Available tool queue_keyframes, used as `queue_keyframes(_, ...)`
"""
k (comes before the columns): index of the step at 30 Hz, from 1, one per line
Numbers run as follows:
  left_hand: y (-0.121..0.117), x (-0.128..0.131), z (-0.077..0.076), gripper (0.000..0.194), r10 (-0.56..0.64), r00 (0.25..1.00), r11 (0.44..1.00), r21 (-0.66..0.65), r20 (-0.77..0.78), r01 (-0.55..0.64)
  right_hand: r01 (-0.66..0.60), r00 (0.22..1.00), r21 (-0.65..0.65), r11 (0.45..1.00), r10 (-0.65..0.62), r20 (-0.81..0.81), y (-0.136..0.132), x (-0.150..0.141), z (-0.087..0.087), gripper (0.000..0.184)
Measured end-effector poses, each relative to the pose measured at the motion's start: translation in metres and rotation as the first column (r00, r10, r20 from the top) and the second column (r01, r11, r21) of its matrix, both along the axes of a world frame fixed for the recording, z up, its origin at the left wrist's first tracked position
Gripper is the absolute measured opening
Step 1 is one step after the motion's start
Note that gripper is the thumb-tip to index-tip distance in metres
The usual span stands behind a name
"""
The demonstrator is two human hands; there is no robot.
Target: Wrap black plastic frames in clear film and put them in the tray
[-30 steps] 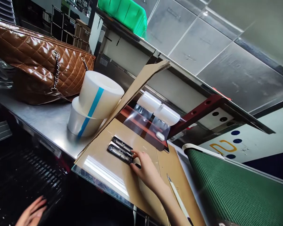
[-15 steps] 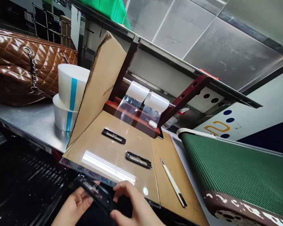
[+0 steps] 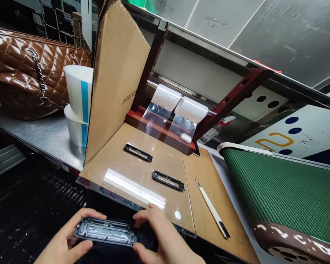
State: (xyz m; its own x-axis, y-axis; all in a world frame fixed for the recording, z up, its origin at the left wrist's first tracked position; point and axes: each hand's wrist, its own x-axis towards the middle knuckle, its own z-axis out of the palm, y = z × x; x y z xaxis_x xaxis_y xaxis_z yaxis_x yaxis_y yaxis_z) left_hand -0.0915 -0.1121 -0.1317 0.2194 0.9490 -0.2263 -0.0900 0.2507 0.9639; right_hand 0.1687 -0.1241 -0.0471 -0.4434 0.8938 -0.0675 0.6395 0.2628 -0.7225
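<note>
Black slim frame (image 3: 106, 233), just swung from a diagonal to nearly level, now bares its hollowed inner side upward. Its long axis runs left to right, dipping rightward, before the glass sheet (image 3: 167, 203); the left hand (image 3: 61, 240) pinches one end, the right hand (image 3: 166, 236) curls at the other, contact unclear.

The long, narrow part (image 3: 107, 231) has a black, rounded frame with raised edges and a pale, glossy strip running lengthwise inside it. It is held in the air just off the near edge of the glass sheet (image 3: 137, 183), its open face up toward the camera, its right end slightly lower in view. The left hand (image 3: 68, 238) grips its left end; the right hand's (image 3: 156, 234) fingertips are at the opposite end.
</note>
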Motion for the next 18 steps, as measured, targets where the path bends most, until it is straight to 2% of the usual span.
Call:
queue_keyframes(4,0.001,-0.024,-0.026,0.041,-0.108,0.985,0.991,0.063,-0.136,0.117,-0.018,0.999,0.081,0.997,0.021,-0.039,0.007,-0.008,-0.004,0.050)
queue_keyframes(7,-0.001,-0.039,-0.042,0.039,-0.092,0.980,0.996,0.004,-0.178,0.094,0.040,0.997,0.245,0.969,-0.024,-0.071,0.017,-0.014,-0.009,0.036)
queue_keyframes(9,-0.005,-0.046,-0.045,0.040,-0.028,0.989,0.996,-0.090,-0.143,0.015,0.092,0.995,0.353,0.931,-0.072,-0.071,0.023,-0.015,-0.014,0.028)
queue_keyframes(12,-0.011,-0.058,-0.041,0.038,0.051,0.999,0.961,-0.273,-0.001,-0.050,0.096,0.994,0.425,0.900,-0.110,0.009,0.033,-0.012,-0.021,0.025)
queue_keyframes(15,-0.014,-0.072,-0.039,0.041,0.103,0.988,0.903,-0.427,0.118,-0.043,-0.016,0.981,0.509,0.861,-0.085,0.174,0.041,-0.008,-0.025,0.032)
queue_keyframes(18,-0.014,-0.085,-0.045,0.049,0.168,0.979,0.880,-0.464,0.116,-0.096,-0.141,0.949,0.590,0.795,-0.061,0.308,0.048,-0.003,-0.031,0.038)
